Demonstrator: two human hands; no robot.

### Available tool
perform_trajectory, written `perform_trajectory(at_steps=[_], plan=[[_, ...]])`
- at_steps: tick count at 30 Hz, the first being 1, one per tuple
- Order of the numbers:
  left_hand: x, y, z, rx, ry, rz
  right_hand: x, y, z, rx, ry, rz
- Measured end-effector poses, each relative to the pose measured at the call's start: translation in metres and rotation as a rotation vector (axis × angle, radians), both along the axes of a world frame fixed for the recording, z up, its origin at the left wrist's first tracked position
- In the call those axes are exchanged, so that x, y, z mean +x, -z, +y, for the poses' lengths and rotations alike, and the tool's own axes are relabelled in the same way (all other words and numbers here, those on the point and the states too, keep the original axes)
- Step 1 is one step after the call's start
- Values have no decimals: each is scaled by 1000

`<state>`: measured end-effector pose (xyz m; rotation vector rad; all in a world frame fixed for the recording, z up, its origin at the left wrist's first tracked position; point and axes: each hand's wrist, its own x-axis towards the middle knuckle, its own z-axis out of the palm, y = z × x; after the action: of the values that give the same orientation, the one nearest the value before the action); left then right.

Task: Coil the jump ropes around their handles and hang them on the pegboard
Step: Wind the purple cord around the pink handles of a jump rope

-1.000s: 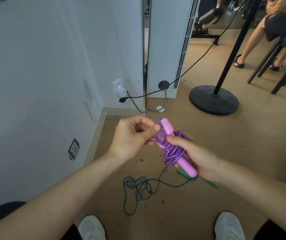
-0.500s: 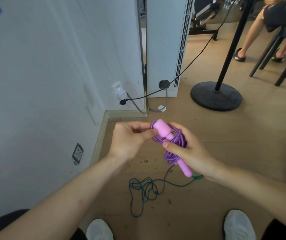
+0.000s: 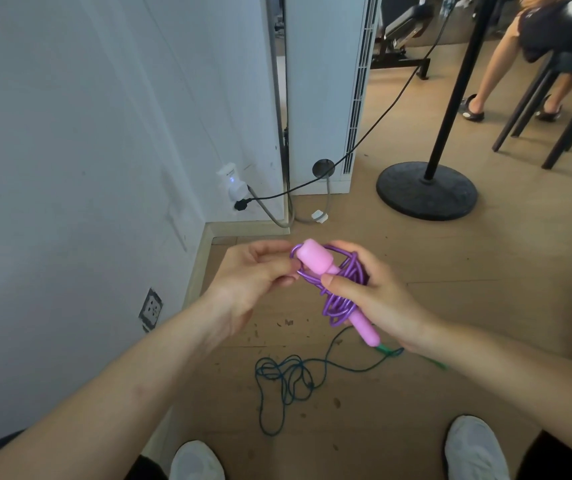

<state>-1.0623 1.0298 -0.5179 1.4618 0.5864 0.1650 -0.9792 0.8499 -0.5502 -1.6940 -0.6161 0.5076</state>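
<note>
Since a second ago my view has tipped up slightly. My right hand [image 3: 378, 296] clamps the pink handles [image 3: 315, 259] and purple coil [image 3: 341, 299]; my left hand [image 3: 256, 271] pinches the last loop. Next I'd tuck it, then tackle the green rope [image 3: 288, 379] on the floor [image 3: 485, 306].

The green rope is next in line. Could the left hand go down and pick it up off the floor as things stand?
Probably not yet: the left hand is pinching the purple rope at the pink handles. The green rope lies unobstructed on the floor below.
</note>
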Motion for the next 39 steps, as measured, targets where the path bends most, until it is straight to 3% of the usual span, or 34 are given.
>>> perform_trajectory(at_steps=[3, 6, 14, 23, 26, 29, 39], plan=[[-1, 4, -3, -180, -62, 13, 4, 5, 2, -41, 49, -162], [-1, 7, -3, -273, -71, 10, 6, 6, 5, -35, 41, -194], [10, 4, -7, -256, -70, -12, 26, -2, 11, -36, -23, -101], [24, -5, -5, -314, -35, -197, 38, -17, 16, 48, -132, 350], [25, -6, -1, -298, 19, -216, 42, -20, 16, 64, -184, 414], [24, -3, 3, -159, 41, -205, 46, -18, 16, 17, -209, 405], [13, 10, 12, 662, 97, -169, 40, -8, 16, -123, -283, 326]])
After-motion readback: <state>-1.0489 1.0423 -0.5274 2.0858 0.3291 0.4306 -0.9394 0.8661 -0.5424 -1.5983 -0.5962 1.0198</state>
